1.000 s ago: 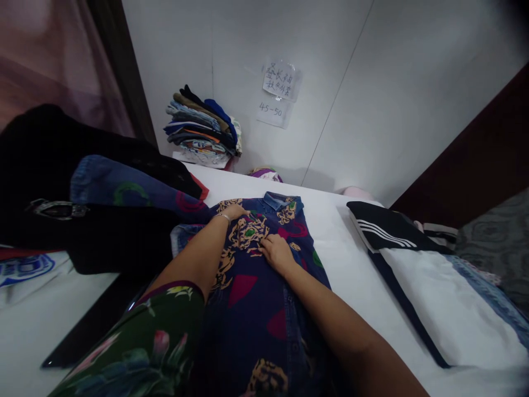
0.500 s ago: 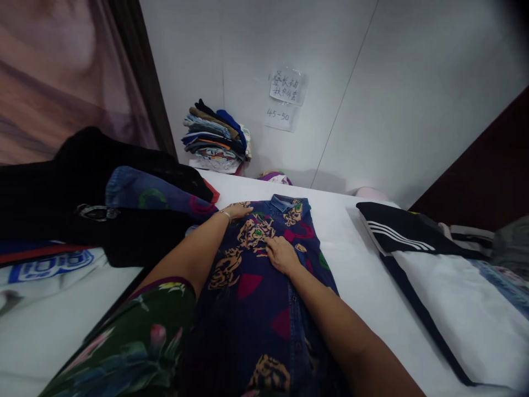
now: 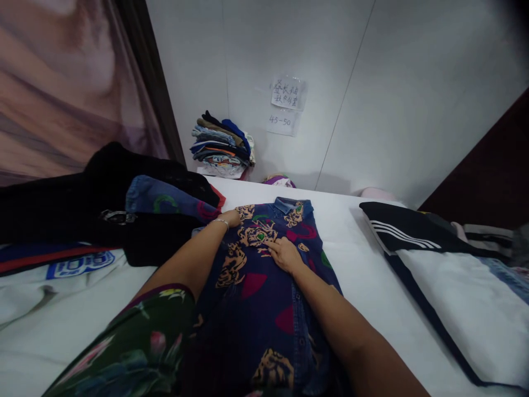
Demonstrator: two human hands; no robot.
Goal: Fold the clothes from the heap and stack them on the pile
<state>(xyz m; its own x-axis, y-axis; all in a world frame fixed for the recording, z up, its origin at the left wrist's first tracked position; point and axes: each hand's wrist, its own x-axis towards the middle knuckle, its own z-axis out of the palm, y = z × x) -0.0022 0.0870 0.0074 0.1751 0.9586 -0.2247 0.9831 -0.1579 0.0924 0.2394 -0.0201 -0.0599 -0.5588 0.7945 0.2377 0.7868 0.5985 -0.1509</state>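
Observation:
A dark blue denim shirt (image 3: 260,286) with tan, magenta and green patterns lies front up, its collar at the far end. At the shoulder on the left, my left hand (image 3: 231,218) has its fingers curled on the shirt cloth by the sleeve. The shirt's left-side sleeve (image 3: 169,199) stretches out over black clothing. On the upper chest rests my right hand (image 3: 286,255), fingers extended and index finger on the print, holding nothing. My forearms hide parts of the shirt's body.
Black clothing (image 3: 152,237) and a white garment with blue print (image 3: 78,264) lie on the left. A folded stack of clothes (image 3: 223,143) stands by the wall. At right lies a white and navy striped garment (image 3: 454,298) on the white table (image 3: 351,259).
My left hand has gone from stretched fingers on the shoulder to a curled grip there. My right hand remains on the chest. The view has shifted slightly.

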